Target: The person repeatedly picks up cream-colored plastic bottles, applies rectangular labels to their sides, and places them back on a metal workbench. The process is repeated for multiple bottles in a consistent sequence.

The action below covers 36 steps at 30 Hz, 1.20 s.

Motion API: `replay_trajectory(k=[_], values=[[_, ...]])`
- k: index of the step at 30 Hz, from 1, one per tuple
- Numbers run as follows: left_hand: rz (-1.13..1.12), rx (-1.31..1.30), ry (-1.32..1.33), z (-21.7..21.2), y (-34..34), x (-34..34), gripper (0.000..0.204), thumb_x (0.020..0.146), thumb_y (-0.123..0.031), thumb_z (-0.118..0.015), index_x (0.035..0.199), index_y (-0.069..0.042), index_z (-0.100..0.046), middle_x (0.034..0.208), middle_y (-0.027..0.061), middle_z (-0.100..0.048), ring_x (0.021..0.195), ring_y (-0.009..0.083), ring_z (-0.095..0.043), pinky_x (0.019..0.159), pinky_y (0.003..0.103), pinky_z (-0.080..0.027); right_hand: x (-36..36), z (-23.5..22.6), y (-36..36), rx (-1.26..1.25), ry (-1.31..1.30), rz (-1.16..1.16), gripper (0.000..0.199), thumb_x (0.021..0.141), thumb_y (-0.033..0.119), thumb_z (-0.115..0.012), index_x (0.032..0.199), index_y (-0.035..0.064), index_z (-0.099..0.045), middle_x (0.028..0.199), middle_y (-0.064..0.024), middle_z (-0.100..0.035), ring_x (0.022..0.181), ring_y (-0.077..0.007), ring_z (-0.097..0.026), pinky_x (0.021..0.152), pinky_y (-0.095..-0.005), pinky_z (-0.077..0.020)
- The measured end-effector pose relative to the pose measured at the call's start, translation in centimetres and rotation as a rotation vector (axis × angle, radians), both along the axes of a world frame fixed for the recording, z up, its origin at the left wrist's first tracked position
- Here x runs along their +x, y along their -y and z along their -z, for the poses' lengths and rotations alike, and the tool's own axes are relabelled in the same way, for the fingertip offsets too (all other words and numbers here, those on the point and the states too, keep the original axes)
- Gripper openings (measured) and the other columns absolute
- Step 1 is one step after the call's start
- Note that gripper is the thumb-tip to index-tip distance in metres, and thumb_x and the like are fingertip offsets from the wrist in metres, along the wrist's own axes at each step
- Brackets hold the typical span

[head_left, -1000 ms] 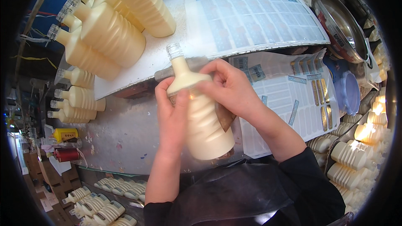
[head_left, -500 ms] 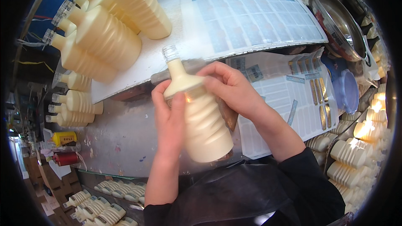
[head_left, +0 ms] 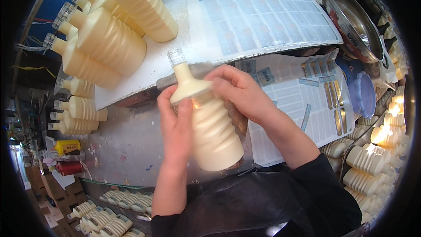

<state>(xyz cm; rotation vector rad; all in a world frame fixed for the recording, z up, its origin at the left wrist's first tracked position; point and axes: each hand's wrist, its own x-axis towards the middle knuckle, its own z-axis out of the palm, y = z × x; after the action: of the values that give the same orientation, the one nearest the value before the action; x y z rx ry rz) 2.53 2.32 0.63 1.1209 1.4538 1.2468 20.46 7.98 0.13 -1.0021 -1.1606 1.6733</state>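
Observation:
A cream-coloured bottle [head_left: 215, 127] with a clear threaded neck, a slim throat and slanting ribbed sides leans in front of me, its neck pointing away. My left hand [head_left: 175, 118] is closed round its left shoulder, thumb pressed on the front. Along the shoulder edge runs a narrow shiny strip [head_left: 199, 94] with a gold glint below it. My right hand [head_left: 232, 87] pinches at the right end of that strip, thumb and forefinger together against the bottle; what lies between the fingertips is mostly hidden.
Several cream bottles [head_left: 109, 39] stand on the white board [head_left: 184, 17] at far left. Label sheets [head_left: 263, 17] lie on the board; a lower sheet [head_left: 285, 118] carries gold and blue strips. A metal pan [head_left: 355, 22], purple tub [head_left: 363, 94] and more bottles [head_left: 368, 162] are at right.
Almost nothing differs: the bottle and both hands keep their grip. The whole view has shifted very slightly.

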Motion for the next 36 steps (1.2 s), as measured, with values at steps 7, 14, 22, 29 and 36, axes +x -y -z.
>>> replay_trajectory(k=[7,14,22,29,36], values=[[-0.016,-0.005,0.042,-0.1,0.0,0.2,0.042,0.104,-0.027,-0.06,0.136,-0.002,-0.047,0.124,0.0137,-0.061,0.11,0.0181,-0.058,0.096,0.034,-0.049,0.0,-0.3,0.3,0.042,0.152,-0.041,0.019,0.101,0.013,-0.063,0.117,0.0025,-0.064,0.096,-0.0021,-0.07,0.085,-0.005,-0.064,0.077,-0.0217,-0.0512],[0.002,0.023,0.001,-0.1,-0.2,0.4,0.041,0.105,-0.027,-0.058,0.136,-0.002,-0.047,0.123,0.0143,-0.061,0.109,0.0182,-0.058,0.095,0.034,-0.049,0.7,-0.8,0.1,0.054,0.184,-0.024,0.023,0.099,0.008,-0.064,0.121,0.0021,-0.064,0.095,-0.001,-0.07,0.09,-0.0047,-0.063,0.079,-0.0235,-0.0511],[0.017,0.014,-0.055,-0.7,0.1,0.4,0.039,0.111,-0.031,-0.047,0.138,-0.003,-0.045,0.124,0.0116,-0.059,0.108,0.016,-0.056,0.096,0.032,-0.047,0.7,-4.4,1.8,0.218,0.203,0.257,0.027,0.093,0.002,-0.068,0.12,0.0014,-0.069,0.104,-0.0017,-0.071,0.099,-0.0089,-0.066,0.089,-0.0261,-0.0541],[-0.022,-0.003,-0.117,-0.5,0.1,0.3,0.045,0.107,-0.03,-0.052,0.141,-0.002,-0.045,0.124,0.0201,-0.063,0.109,0.024,-0.061,0.096,0.037,-0.049,0.2,-3.8,4.2,0.63,0.688,0.422,0.028,0.092,0.011,-0.068,0.117,-0.0013,-0.067,0.105,-0.0208,-0.072,0.094,-0.0396,-0.07,0.082,-0.0452,-0.0566],[-0.021,0.012,-0.087,-0.2,0.0,0.3,0.045,0.107,-0.034,-0.053,0.139,-0.003,-0.046,0.121,0.0193,-0.065,0.106,0.0231,-0.062,0.095,0.037,-0.049,0.9,-3.2,3.6,0.598,0.587,0.433,0.028,0.09,0.009,-0.07,0.116,-0.0007,-0.07,0.107,-0.0222,-0.073,0.095,-0.0376,-0.072,0.083,-0.0413,-0.0575]])
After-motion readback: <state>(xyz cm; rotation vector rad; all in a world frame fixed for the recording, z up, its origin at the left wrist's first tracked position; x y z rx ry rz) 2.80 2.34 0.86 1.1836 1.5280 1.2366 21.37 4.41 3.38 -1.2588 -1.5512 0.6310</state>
